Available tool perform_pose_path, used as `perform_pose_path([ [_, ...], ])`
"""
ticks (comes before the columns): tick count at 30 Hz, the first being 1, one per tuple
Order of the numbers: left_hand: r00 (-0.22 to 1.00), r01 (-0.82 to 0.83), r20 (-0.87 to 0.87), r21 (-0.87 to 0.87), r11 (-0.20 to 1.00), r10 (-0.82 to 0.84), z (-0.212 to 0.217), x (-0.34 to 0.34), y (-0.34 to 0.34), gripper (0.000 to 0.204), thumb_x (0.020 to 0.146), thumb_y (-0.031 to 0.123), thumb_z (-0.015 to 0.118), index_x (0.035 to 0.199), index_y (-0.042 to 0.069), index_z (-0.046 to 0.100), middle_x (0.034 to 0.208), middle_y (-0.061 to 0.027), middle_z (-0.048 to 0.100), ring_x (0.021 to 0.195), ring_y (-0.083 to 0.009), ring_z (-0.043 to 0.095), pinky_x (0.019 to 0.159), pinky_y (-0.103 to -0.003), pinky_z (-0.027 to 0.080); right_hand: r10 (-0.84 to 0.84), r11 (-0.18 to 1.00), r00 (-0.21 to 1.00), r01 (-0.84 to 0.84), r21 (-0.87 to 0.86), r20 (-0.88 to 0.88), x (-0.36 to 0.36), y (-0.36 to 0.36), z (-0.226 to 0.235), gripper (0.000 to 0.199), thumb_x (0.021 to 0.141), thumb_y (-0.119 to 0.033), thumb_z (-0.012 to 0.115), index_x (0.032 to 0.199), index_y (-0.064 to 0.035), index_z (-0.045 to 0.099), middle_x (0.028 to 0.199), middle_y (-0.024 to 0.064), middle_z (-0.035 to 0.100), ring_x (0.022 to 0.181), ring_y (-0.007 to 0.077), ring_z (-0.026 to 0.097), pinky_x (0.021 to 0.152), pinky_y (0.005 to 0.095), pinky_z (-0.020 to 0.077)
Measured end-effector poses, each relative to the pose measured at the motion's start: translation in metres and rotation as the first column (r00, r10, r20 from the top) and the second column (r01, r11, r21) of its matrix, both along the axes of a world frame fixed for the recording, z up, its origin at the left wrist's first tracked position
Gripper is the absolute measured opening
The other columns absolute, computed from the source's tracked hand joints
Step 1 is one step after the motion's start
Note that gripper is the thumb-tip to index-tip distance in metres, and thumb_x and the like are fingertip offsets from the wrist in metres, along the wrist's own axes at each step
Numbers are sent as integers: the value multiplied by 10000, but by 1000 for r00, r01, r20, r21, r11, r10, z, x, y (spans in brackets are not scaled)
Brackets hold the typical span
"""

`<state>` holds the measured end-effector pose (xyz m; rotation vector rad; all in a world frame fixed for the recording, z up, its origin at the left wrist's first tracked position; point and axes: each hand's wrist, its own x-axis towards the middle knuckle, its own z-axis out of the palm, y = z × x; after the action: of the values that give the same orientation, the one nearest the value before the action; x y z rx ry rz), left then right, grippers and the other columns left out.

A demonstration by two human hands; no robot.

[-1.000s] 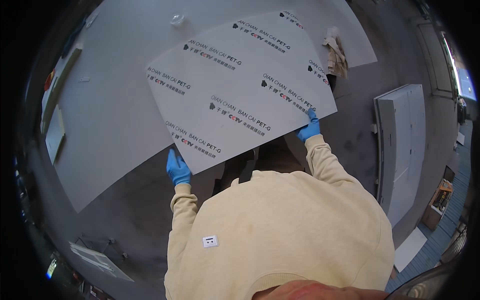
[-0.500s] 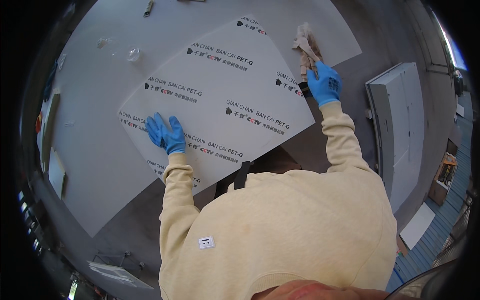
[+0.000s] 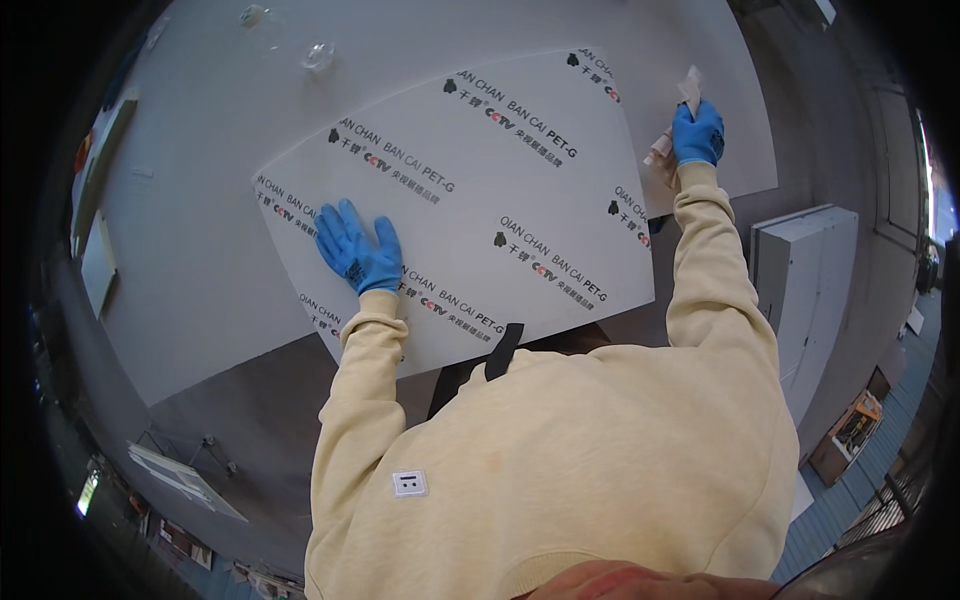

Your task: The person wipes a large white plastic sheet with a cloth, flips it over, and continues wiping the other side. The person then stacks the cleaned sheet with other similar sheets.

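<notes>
Fingers of the blue-gloved left hand (image 3: 358, 250) spread flat on a white printed plastic sheet (image 3: 480, 200) lying on the grey table (image 3: 200, 180), while the right hand (image 3: 697, 135) clamps a crumpled rag (image 3: 672, 125) at the sheet's far right edge.

Sheet (image 3: 500, 200) lies on desk (image 3: 200, 200); left hand (image 3: 358, 250) flat on it, right hand (image 3: 697, 135) at its right edge; cabinet (image 3: 805, 290) further right.

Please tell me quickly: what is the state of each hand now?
Left hand: open, lying flat on the white sheet.
Right hand: closed around a small pale tool at the sheet's right edge.
</notes>
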<state>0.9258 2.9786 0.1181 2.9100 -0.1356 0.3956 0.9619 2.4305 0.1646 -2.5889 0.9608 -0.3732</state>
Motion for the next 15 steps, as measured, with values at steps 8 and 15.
perform_pose_path([
  [8, 999, -15, -47, -23, 1000, 14, 2, 2, -2, 672, 964, 440, 568, 1496, 38, 484, 1581, -284, 381, 1492, -451, 310, 1230, -567, 188, 453, 889, 889, -445, -105, 66, 110, 218, -36, 377, 924, -387, 651, 1164, -97, 647, 1081, 230, 697, 982, 422, 676, 834, 535, 552],
  [15, 997, -38, -73, -145, 989, 27, -3, 4, 4, 686, 951, 385, 589, 1522, 43, 420, 1596, -264, 356, 1491, -461, 304, 1216, -589, 216, 833, 508, 551, -799, 322, 53, 131, 482, -28, 334, 967, -302, 595, 1206, -70, 630, 1217, 203, 666, 1100, 374, 673, 904, 506, 575],
])
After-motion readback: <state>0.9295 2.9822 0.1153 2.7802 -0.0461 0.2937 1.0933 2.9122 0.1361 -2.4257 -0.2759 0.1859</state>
